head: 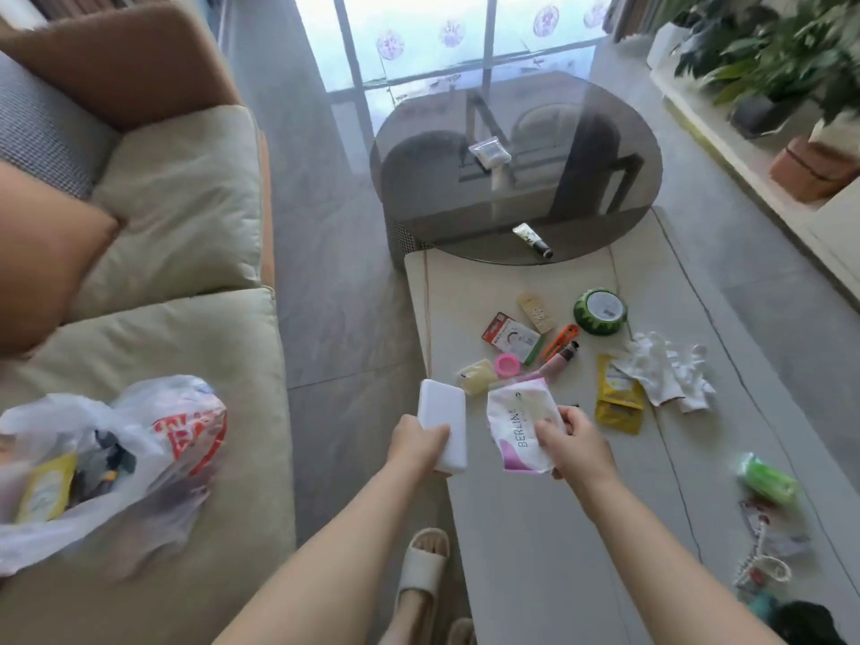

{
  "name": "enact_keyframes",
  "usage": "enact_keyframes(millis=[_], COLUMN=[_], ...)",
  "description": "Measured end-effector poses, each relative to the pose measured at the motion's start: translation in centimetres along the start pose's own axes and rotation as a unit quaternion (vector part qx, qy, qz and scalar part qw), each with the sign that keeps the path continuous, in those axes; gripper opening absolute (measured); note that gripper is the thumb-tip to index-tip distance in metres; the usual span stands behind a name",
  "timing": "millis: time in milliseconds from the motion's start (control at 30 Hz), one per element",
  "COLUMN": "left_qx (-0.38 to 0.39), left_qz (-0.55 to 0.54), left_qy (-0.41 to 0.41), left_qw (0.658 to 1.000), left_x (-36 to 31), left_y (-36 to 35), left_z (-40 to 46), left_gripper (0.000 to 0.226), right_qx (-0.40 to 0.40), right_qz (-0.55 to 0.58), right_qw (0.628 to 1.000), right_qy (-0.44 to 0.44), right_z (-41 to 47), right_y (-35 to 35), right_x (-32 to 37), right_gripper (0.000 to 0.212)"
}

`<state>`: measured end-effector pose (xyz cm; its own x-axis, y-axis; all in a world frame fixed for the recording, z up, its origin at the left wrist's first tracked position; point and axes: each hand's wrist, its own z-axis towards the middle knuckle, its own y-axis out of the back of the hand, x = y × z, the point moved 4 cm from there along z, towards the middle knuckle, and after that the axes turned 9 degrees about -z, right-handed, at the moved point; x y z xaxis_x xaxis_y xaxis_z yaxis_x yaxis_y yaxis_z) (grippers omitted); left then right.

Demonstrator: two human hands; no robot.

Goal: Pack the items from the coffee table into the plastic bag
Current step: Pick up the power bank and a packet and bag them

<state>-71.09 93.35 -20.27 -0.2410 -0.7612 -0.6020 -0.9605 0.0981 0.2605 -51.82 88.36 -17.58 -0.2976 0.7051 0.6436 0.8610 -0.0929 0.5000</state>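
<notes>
White, smooth, rounded power bank (442, 423) gripped by left hand (415, 439); right hand (573, 442) pinched crinkled white-and-pink "BERLIN" packet (519, 428) above coffee table (535, 528).

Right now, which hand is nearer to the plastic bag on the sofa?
The left hand, holding the white power bank at the table's sofa-side edge. The right hand grips the pink-and-white packet farther over the coffee table, away from the plastic bag.

A single head-worn wide-angle view looks forward and steeply down, close over the tabletop (535, 528), with the sofa (186, 225) at left and a window (419, 30) far ahead.
</notes>
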Motion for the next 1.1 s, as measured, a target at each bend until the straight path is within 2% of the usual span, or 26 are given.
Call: enact_keyframes(millis=[67, 233, 333, 433, 533, 633, 800, 900, 1100], left_qx=[-0.019, -0.085, -0.125, -0.162, -0.185, -0.217, -0.260, -0.276, -0.267], left_qz=[-0.074, -0.170, -0.205, -0.261, -0.302, -0.328, -0.347, -0.348, -0.219], left_qy=[-0.003, -0.037, -0.042, -0.048, -0.039, -0.024, 0.000, 0.002, -0.036], left_qw=[0.997, 0.981, 0.970, 0.950, 0.935, 0.919, 0.901, 0.896, 0.938], left_x=[-0.9, -1.9, -1.6, -0.7, 1.1, 4.2, 9.0, 10.5, 8.7], left_y=[3.0, 11.1, 16.4, 21.6, 26.5, 32.4, 41.3, 45.7, 53.6], left_z=[-2.2, -5.3, -6.5, -7.5, -8.3, -8.4, -8.6, -7.6, -2.3], left_gripper=[0.046, 0.061, 0.044, 0.049, 0.027, 0.030, 0.034, 0.033, 0.021], right_qx=[0.016, 0.088, 0.133, 0.166, 0.187, 0.225, 0.270, 0.258, 0.210], right_qz=[-0.009, -0.013, -0.025, -0.053, -0.073, -0.095, -0.120, -0.146, -0.196], right_qw=[0.999, 0.990, 0.981, 0.971, 0.964, 0.953, 0.939, 0.938, 0.944], right_qy=[0.037, 0.105, 0.137, 0.163, 0.173, 0.181, 0.179, 0.178, 0.165], right_z=[-2.0, -6.3, -8.6, -10.7, -12.3, -14.6, -18.2, -19.3, -18.8], right_y=[-0.4, -3.8, -7.4, -11.5, -15.7, -20.9, -29.2, -33.9, -42.0], right_x=[3.4, 10.3, 13.7, 16.4, 18.4, 20.3, 22.2, 23.1, 25.4], right_gripper=[0.013, 0.016, 0.019, 0.016, 0.006, 0.006, 0.015, 0.016, 0.026])
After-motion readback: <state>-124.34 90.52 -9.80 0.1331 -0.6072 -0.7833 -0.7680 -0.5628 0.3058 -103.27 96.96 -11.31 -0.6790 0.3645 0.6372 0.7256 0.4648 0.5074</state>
